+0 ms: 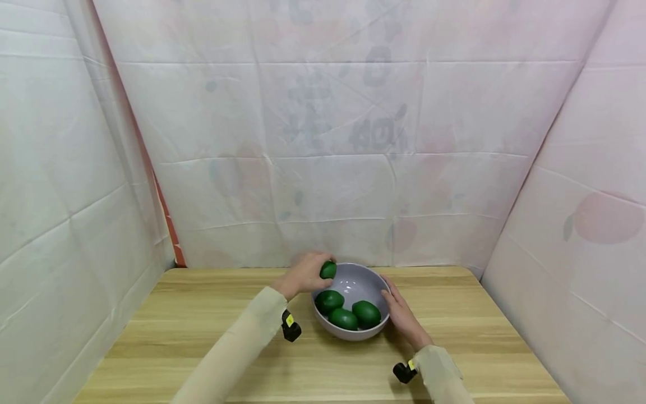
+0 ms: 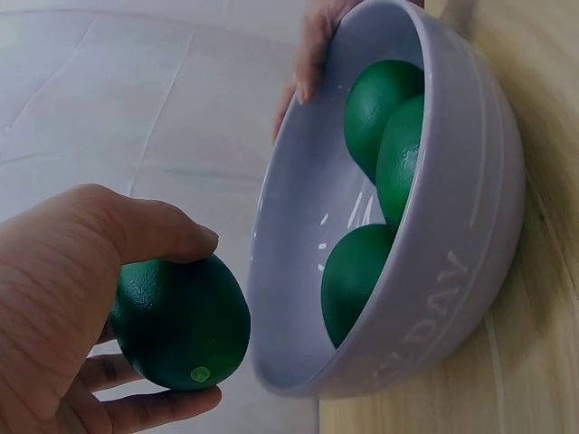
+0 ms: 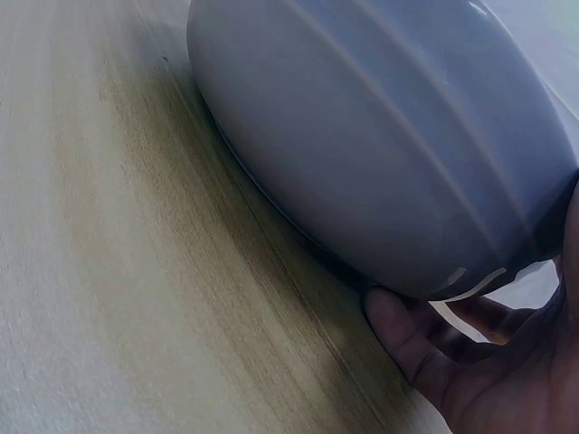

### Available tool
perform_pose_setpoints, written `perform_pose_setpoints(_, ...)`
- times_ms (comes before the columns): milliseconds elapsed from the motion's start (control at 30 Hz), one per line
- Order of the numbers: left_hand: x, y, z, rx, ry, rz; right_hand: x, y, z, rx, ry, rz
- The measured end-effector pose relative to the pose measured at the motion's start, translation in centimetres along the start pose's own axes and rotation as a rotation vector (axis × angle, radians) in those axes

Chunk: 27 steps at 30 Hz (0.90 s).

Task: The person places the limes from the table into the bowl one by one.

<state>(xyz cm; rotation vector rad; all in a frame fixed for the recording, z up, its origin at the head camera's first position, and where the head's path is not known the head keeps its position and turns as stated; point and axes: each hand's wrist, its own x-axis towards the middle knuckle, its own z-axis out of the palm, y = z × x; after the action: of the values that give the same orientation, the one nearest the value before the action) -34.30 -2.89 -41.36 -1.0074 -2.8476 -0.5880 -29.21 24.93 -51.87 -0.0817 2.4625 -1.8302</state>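
Note:
A dark green lime [image 2: 181, 321] with a small pale stem scar is gripped by my left hand [image 1: 307, 275], thumb on one side and fingers on the other. It is held at the left rim of a grey-lilac bowl [image 1: 357, 280], beside the rim in the left wrist view. Inside the bowl lie three more limes: one at the left [image 1: 329, 301], one at the front [image 1: 343, 319] and one at the right [image 1: 366, 314]. My right hand [image 1: 401, 314] holds the bowl's right side, its digits at the rim and outer wall.
The bowl stands on a wood-grain table [image 1: 212, 336], near its back edge. Pale printed cloth [image 1: 323, 185] hangs behind the table and along both sides. A small black camera sits on each wrist, below the sleeves.

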Motion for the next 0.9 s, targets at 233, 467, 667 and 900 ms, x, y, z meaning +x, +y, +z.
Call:
perform_pose_setpoints(233, 0.6, 0.6, 0.9, -0.044, -0.013, 0.004, 0.1, -0.1, 0.1, -0.003, 0.007, -0.007)
perform_pose_setpoints(467, 1.5, 1.5, 1.4, -0.080, -0.025, 0.025, 0.3, 0.0, 0.0, 0.000, 0.007, 0.010)
perform_pose_setpoints(667, 2.2, 2.1, 1.9, -0.078, -0.037, 0.038, 0.3, -0.1, 0.0, -0.008, 0.005, 0.019)
perform_pose_setpoints(900, 2.6, 2.5, 2.9, -0.078, -0.047, 0.022, 0.3, -0.4, 0.1, -0.010, 0.001, -0.002)
